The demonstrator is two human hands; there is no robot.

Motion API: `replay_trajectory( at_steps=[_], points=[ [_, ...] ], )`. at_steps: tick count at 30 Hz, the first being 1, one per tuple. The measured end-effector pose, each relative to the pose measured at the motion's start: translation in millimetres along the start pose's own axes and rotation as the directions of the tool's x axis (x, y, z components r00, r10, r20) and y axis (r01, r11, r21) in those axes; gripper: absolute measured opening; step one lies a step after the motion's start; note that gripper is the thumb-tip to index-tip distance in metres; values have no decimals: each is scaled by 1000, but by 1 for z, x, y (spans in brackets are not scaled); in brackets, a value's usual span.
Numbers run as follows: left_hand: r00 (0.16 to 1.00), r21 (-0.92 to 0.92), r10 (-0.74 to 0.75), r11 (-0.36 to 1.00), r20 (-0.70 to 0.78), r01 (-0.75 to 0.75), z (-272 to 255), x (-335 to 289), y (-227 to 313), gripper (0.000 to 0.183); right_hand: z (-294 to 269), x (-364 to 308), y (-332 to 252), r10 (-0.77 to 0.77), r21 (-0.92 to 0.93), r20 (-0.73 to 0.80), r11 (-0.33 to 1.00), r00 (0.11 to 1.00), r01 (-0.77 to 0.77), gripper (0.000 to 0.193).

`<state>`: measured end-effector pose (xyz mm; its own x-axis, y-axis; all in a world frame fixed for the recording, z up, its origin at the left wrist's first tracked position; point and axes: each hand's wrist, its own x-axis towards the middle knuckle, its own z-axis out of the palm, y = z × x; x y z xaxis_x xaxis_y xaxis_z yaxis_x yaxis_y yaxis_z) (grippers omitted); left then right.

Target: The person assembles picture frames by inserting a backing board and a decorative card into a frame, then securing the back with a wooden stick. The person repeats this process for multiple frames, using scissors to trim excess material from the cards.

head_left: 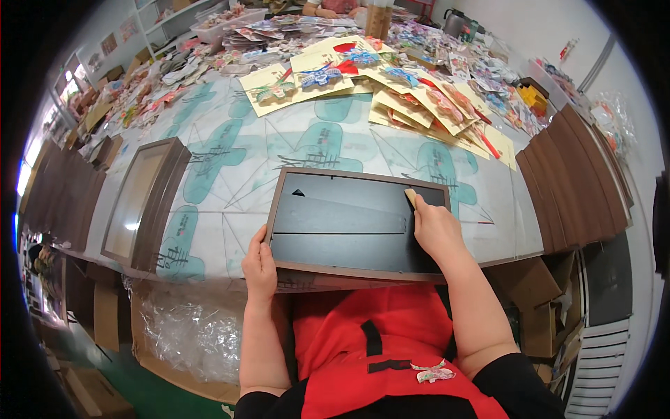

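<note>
A picture frame (pixel 335 241) lies face down at the table's front edge, its black backing board and folded-flat stand facing up. My left hand (pixel 259 269) is closed on the frame's left side, thumb against the brown rim. Near the frame's upper right corner, my right hand (pixel 436 227) pinches a small flat tan piece (pixel 410 198) whose tip rests on the backing. Most of that piece is hidden by my fingers, so its kind does not show.
Brown frames stand stacked at left (pixel 143 202) and right (pixel 569 181). Cream cards (pixel 405 105) with colourful butterfly-shaped pieces lie beyond the frame. Heaps of small packets (pixel 265 35) cover the far table, where another person (pixel 335 8) sits. Below left, a carton (pixel 167 363) holds clear plastic wrap.
</note>
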<state>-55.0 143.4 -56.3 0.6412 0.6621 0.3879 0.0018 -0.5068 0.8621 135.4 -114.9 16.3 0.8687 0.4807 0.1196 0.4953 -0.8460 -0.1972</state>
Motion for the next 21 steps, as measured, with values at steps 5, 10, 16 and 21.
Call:
replay_trajectory(
  at_steps=[5,10,16,21],
  points=[
    [999,-42,53,998,-9,-54,0,2,-3,34,3,0,-8,67,-43,19,997,998,-66,30],
    [999,-10,-13,1000,29,13,-5,1,4,34,11,9,-11,107,31,-15,994,994,-107,29],
    [999,-6,34,999,-37,-34,3,-2,-1,34,41,43,33,-78,524,-196,834,977,172,38],
    [993,16,-119,993,-6,119,1,-5,4,34,-7,6,33,200,866,113,460,973,-195,38]
  ],
)
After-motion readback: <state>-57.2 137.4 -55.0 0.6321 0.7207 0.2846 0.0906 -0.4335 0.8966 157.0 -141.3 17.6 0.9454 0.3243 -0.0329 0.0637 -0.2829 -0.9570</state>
